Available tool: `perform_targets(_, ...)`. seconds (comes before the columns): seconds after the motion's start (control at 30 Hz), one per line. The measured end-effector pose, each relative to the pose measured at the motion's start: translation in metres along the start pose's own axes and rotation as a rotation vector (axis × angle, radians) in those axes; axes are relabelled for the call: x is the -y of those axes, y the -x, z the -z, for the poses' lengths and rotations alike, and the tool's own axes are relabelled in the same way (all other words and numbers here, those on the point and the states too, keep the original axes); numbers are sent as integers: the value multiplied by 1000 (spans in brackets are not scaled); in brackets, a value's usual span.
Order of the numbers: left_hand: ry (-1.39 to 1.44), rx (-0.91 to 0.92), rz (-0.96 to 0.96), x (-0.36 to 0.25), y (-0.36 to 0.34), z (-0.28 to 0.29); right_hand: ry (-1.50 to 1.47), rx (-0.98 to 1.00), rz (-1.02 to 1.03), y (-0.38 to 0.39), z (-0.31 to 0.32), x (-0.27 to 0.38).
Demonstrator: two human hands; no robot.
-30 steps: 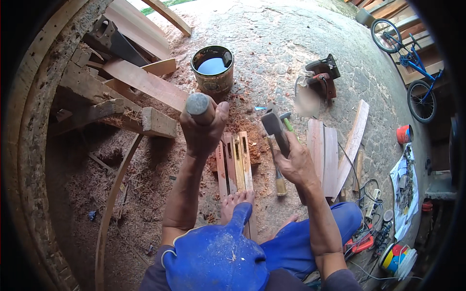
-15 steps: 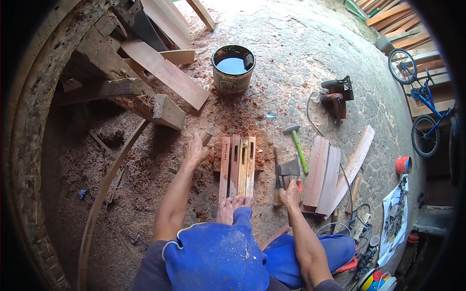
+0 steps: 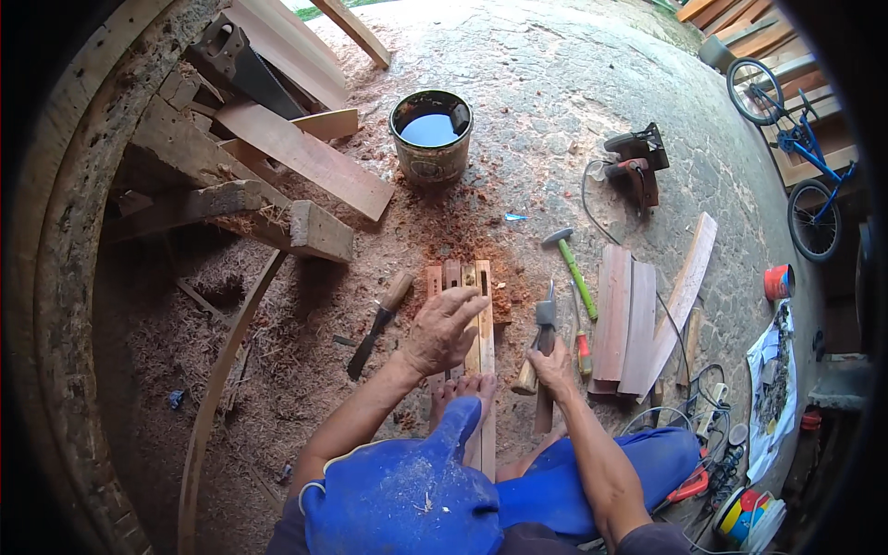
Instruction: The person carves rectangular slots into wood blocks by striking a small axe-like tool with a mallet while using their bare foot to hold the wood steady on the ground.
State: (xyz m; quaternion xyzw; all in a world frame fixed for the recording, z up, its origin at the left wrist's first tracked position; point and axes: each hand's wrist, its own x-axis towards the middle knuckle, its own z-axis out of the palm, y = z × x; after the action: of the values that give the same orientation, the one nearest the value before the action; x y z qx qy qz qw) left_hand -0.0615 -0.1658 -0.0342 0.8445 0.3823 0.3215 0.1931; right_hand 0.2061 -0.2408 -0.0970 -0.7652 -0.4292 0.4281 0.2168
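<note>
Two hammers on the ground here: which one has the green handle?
The free-lying hammer, up and right of the right hand, toward the circular saw. The other hammer has a wooden handle and lies under that hand.

The left hand [image 3: 444, 330] lies flat on 4 slotted slats [image 3: 462, 305] set side by side on sawdust, with a bare foot [image 3: 460, 393] on their near end. The right hand [image 3: 552, 367] grips a hatchet [image 3: 545, 342] standing on the ground. A chisel [image 3: 377, 324] lies left of the slats; a hammer [image 3: 571, 264] and boards [image 3: 626, 319] lie right. A bucket [image 3: 431, 137] stands beyond.
</note>
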Motion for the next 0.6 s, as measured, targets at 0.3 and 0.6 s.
perform_targets(0.3, 135, -106, -511, -58, -87, 23, -965, 254, 219, 41, 59, 122)
perform_targets(0.6, 710, -654, 225, -19, -111, 65, -901, 245, 114, 92, 85, 125)
